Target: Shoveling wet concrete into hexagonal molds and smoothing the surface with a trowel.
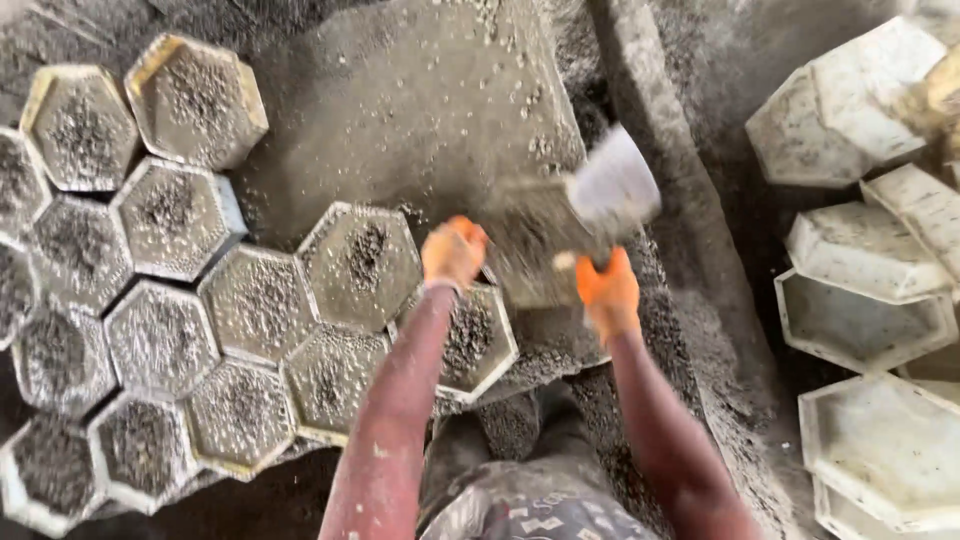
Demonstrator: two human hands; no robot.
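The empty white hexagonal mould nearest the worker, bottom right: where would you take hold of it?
By the raised rim of the empty hexagonal mould, on its left edge, coming from the left where the right hand is. It lies open side up, so the thin wall probably allows a pinch; its right side runs out of view.

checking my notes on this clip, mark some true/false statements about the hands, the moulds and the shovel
1. Both hands wear orange gloves. True: the left hand and the right hand are both gloved in orange.
2. The hexagonal moulds on the left are empty. False: they hold a dark gritty mix.
3. The white hexagonal moulds on the right look empty. True.
4. The shovel lies flat on the ground, untouched. False: it is blurred, raised over the grey mix heap, with both hands at it.
5. The filled moulds sit packed edge to edge. True.
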